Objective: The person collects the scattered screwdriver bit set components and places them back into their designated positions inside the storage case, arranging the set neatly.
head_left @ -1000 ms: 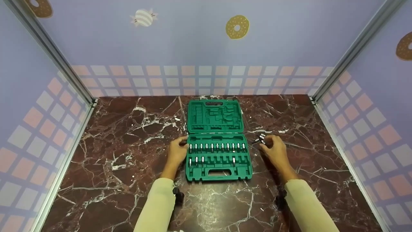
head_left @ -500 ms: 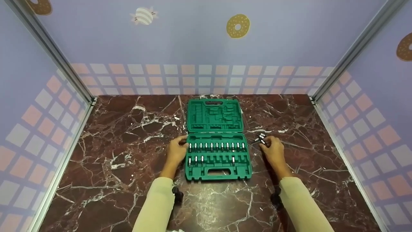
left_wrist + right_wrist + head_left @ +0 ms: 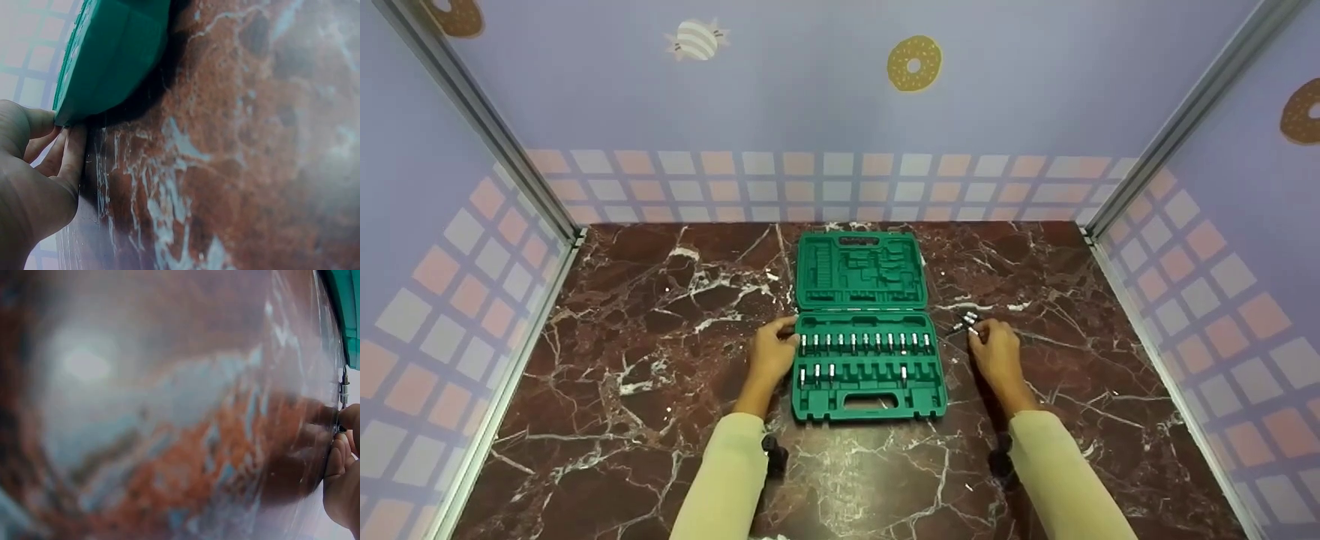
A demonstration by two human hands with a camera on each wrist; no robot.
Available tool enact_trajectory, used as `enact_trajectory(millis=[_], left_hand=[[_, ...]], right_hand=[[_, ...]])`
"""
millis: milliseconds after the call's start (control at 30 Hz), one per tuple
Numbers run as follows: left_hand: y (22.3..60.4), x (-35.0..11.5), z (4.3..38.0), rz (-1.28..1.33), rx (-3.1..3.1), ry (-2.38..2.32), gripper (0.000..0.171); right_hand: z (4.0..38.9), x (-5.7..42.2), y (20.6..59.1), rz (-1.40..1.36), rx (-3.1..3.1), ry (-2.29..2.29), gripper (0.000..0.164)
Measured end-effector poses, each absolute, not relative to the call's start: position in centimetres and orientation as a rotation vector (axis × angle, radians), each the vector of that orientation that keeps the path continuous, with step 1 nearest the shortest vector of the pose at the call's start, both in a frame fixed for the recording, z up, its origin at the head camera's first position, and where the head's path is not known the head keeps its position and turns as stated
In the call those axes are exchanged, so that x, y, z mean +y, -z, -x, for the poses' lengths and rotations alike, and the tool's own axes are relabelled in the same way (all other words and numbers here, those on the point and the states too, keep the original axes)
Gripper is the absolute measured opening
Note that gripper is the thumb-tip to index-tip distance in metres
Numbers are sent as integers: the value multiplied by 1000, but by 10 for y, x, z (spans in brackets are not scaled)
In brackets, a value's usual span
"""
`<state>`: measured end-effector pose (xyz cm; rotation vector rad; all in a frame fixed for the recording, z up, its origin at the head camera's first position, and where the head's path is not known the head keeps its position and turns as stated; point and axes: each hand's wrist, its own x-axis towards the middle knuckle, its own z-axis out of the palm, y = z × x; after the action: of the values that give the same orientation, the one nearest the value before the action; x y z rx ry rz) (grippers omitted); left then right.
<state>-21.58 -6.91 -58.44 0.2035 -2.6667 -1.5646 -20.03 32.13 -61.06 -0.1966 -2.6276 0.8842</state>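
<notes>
A green socket-set case (image 3: 862, 360) lies unfolded, with silver bit sockets (image 3: 866, 343) standing in its two rows. Several slots of the lower row hold nothing. My left hand (image 3: 772, 356) grips the case's left edge; in the left wrist view its thumb (image 3: 42, 122) lies at the case's corner, fingertips below. Right of the case is a small heap of loose bit sockets (image 3: 966, 322). My right hand (image 3: 997, 356) is at that heap, pinching a bit socket between thumb and fingers. In the right wrist view, a dark end (image 3: 341, 428) shows between the fingertips, and another bit socket (image 3: 344, 389) stands out beyond them.
The case's lid (image 3: 861, 270) lies flat behind its base, with moulded hollows. Everything rests on a dark red marbled table (image 3: 660, 420). Patterned panels (image 3: 810, 97) enclose the back and both sides.
My right hand has drawn back very slightly, and its fingers have shifted at the heap of bit sockets. My left hand and the case hold still.
</notes>
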Motion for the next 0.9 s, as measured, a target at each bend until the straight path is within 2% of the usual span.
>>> enact_trajectory(millis=[633, 900], left_hand=[[588, -71, 216, -177, -2651, 1576, 33], [587, -71, 215, -193, -2672, 1592, 34]], right_hand=[[185, 316, 589, 170, -2622, -1050, 9], [178, 299, 578, 27, -2605, -1096, 10]])
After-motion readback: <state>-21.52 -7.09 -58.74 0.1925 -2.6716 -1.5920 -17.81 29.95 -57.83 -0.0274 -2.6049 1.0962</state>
